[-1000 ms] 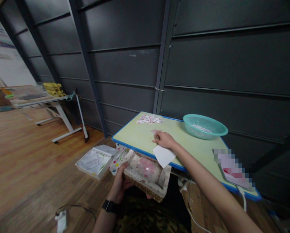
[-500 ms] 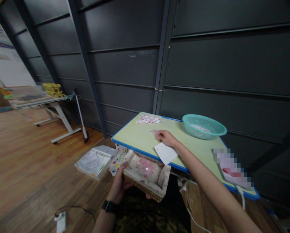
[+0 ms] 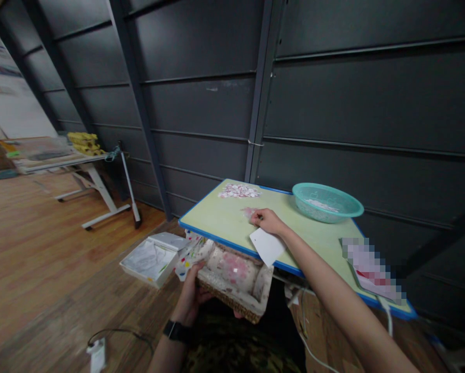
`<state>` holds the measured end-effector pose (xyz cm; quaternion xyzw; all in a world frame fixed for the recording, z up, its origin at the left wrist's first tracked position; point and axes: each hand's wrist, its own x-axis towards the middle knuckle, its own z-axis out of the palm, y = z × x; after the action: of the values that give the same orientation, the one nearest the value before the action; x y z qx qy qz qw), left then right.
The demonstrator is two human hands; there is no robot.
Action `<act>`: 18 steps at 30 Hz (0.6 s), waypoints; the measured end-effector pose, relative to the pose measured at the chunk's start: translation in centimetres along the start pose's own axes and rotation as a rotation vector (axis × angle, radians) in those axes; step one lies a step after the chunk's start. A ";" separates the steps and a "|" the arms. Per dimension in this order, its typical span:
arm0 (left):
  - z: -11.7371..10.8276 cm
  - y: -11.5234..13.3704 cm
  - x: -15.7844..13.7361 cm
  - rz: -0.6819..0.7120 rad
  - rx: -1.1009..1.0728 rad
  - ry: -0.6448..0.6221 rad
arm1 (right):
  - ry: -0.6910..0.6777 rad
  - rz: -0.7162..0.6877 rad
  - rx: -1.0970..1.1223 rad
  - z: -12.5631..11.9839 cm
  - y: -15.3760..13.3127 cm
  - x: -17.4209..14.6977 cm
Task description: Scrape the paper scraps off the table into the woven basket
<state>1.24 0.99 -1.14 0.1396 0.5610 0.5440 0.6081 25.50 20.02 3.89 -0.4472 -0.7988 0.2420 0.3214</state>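
Note:
My left hand (image 3: 195, 295) is wrapped round the near left side of a brown-sided box (image 3: 232, 305) with a pale, stained lining. Pink patches and a small white bit show inside this box, tilted just below the table's front edge. Over the yellow-green table (image 3: 211, 215), my right hand (image 3: 266, 220) is closed, its fingertips pinched at the edge of a small pinkish patch (image 3: 248, 211). Whatever the fingertips hold is too small to make out. Below the right wrist a white card (image 3: 267, 246) juts past the table's blue edge.
Behind the hands lies a pile of small white-and-pink pieces (image 3: 239, 191). A turquoise basket (image 3: 327, 202) with white pieces stands at the back right. A pixelated flat device (image 3: 372, 272) with a cable lies at right. An open white box (image 3: 150, 261) sits lower left, beside the table.
My right hand has shifted very slightly right, and the white card with it. The left hand and its box stay in place.

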 end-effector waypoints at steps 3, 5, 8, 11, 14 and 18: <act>0.1 0.1 -0.1 -0.007 -0.001 0.007 | 0.023 0.005 -0.057 0.0 -0.5 -0.1; 0.1 0.1 -0.2 -0.003 -0.002 0.013 | 0.035 0.004 -0.093 0.0 -0.8 -0.2; 0.1 0.1 -0.2 -0.009 0.002 0.012 | 0.034 -0.014 -0.114 0.0 -1.0 -0.3; 0.0 0.0 0.0 -0.011 0.005 0.001 | 0.030 -0.012 -0.120 0.0 -1.0 -0.2; 0.0 0.0 0.1 -0.006 0.004 -0.008 | 0.052 -0.010 -0.141 0.0 -1.0 -0.2; 0.0 0.0 0.0 -0.003 -0.010 -0.007 | 0.049 -0.002 -0.131 0.0 -1.2 -0.2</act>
<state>1.20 1.01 -1.15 0.1376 0.5561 0.5456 0.6117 24.89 19.28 4.65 -0.4721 -0.8053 0.1780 0.3113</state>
